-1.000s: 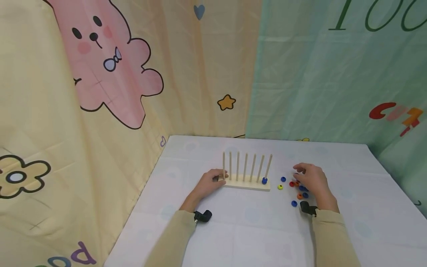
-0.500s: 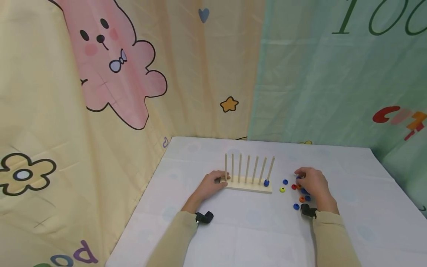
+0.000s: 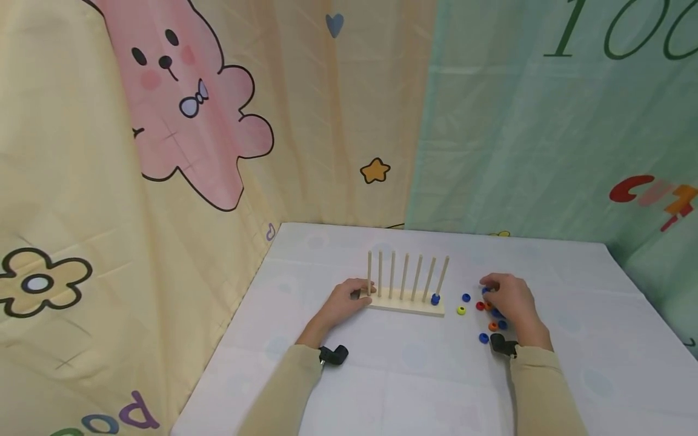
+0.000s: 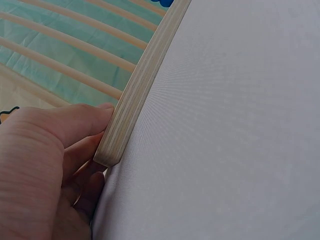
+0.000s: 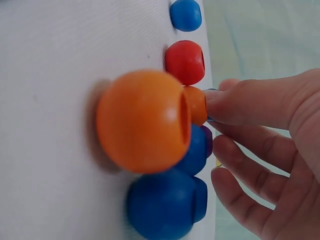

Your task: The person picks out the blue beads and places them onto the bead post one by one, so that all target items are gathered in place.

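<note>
My left hand point(image 3: 342, 301) holds the left end of a pale wooden peg stand point(image 3: 406, 307), thumb along its front edge and fingers behind, as the left wrist view shows on the base's layered edge point(image 4: 131, 95). Upright pegs rise from the base in a row; blue beads point(image 3: 435, 299) sit at the foot of the rightmost one. Over the loose beads on the right, my right hand point(image 3: 514, 303) pinches a blue bead point(image 3: 485, 290) between thumb and index finger. In the right wrist view that bead is mostly hidden behind the thumb point(image 5: 250, 102) and an orange bead point(image 5: 199, 106).
Loose beads lie around the right hand: a yellow bead point(image 3: 461, 310), a red bead point(image 3: 480, 306), an orange bead point(image 3: 493, 326) and several blue ones, such as a blue bead point(image 3: 483, 338) nearest me. A white cloth point(image 3: 414, 375) covers the table; printed curtains point(image 3: 338, 121) hang behind.
My right hand's thumb and index finger have come down and closed on a blue bead at the far side of the loose beads. The left hand stays on the stand; the head view shifted slightly.
</note>
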Demonstrator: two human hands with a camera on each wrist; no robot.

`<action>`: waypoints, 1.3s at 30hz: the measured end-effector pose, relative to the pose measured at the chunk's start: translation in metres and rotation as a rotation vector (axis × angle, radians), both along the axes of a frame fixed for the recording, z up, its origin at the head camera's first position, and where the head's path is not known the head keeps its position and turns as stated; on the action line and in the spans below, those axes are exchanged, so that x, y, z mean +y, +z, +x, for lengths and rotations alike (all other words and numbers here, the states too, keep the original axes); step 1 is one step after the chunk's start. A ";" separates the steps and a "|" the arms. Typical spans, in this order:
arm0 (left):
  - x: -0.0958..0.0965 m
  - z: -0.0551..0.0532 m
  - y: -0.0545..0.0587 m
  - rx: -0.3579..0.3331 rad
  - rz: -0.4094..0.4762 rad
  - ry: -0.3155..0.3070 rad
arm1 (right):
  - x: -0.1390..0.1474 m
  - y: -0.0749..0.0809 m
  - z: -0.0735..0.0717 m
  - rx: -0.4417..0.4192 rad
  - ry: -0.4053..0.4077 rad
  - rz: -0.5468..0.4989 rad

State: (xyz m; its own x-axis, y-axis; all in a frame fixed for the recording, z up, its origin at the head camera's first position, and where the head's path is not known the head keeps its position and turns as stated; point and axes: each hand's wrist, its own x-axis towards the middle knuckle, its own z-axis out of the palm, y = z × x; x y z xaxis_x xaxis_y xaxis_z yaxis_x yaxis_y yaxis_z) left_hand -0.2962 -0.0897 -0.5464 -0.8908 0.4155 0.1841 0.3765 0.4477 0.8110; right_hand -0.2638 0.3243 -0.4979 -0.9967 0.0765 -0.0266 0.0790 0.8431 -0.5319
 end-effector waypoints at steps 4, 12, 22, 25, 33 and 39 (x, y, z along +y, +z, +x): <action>0.000 -0.001 0.002 0.006 0.000 -0.002 | -0.002 0.004 -0.001 0.019 -0.015 -0.015; 0.000 -0.001 0.002 0.003 -0.004 -0.005 | -0.005 0.010 0.002 0.110 -0.020 -0.030; 0.001 0.000 0.001 0.003 0.006 -0.005 | -0.009 0.020 0.004 0.192 -0.029 -0.047; 0.001 0.001 0.003 0.007 0.001 -0.005 | -0.011 0.024 0.004 0.221 -0.033 -0.054; 0.000 0.003 0.007 -0.005 0.000 -0.002 | -0.016 0.031 0.006 0.241 -0.058 -0.094; 0.000 0.002 0.007 -0.008 0.005 -0.005 | -0.019 0.034 0.006 0.270 -0.058 -0.089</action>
